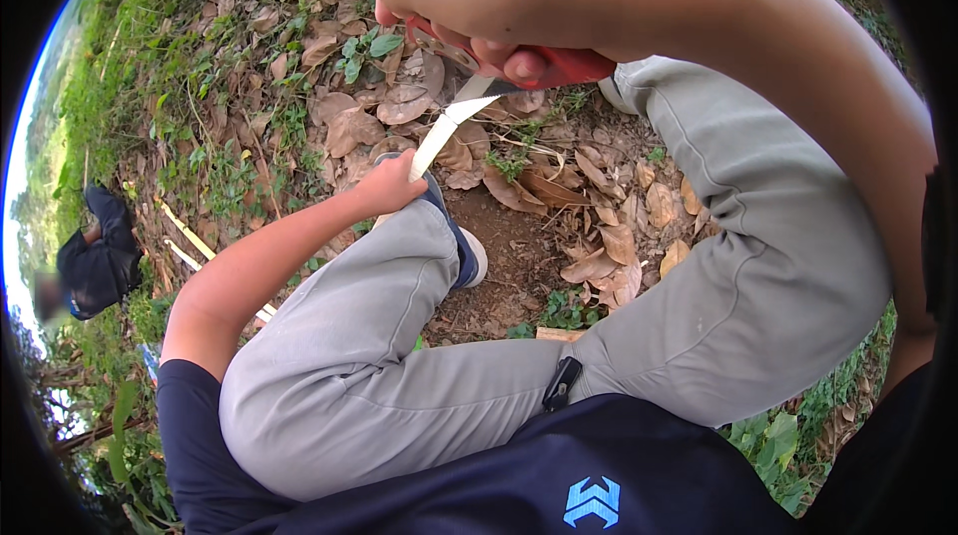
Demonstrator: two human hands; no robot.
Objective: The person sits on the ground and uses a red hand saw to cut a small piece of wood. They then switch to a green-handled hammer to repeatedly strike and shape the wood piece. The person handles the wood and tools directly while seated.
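My left hand is closed round the lower end of a pale, flat strip of wood or bamboo, beside my left shoe. The strip slants up and away to the right. At its far end my right hand grips a red-handled saw, its arm reaching across from the right. A dark, fine-toothed edge of the saw meets the strip just below my fingers. Most of the blade is hidden behind the hand and handle, so its full shape cannot be made out.
My bent legs in grey trousers frame a patch of bare soil and dry leaves. Long pale strips lie left of my arm. Another person in dark clothing is at the far left, among green plants.
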